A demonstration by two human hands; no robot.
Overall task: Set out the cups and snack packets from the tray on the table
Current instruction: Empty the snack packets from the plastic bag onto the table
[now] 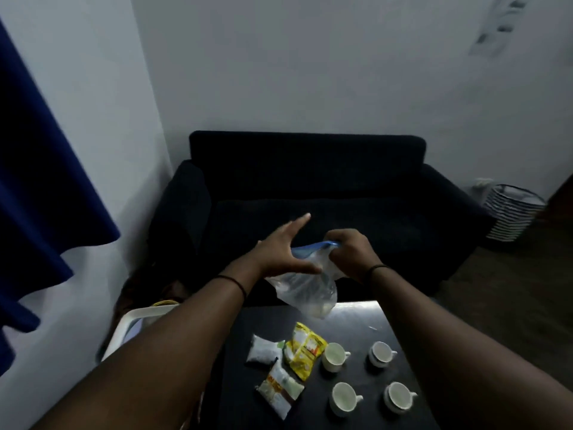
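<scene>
The right hand [350, 254] grips the blue top of a clear bag [305, 291] above the bench [356, 318]; the left hand [280, 251] is spread open against it. Four cups [333, 356] and three packets [305, 349] sit on the bench, the tray [124, 327] at left.

A person is wearing a thin black band on each wrist, the left hand [280, 249] and right hand [353, 252] reaching out on bare, sleeveless forearms.

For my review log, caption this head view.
Right hand grips a clear zip bag above four cups and snack packets.
</scene>
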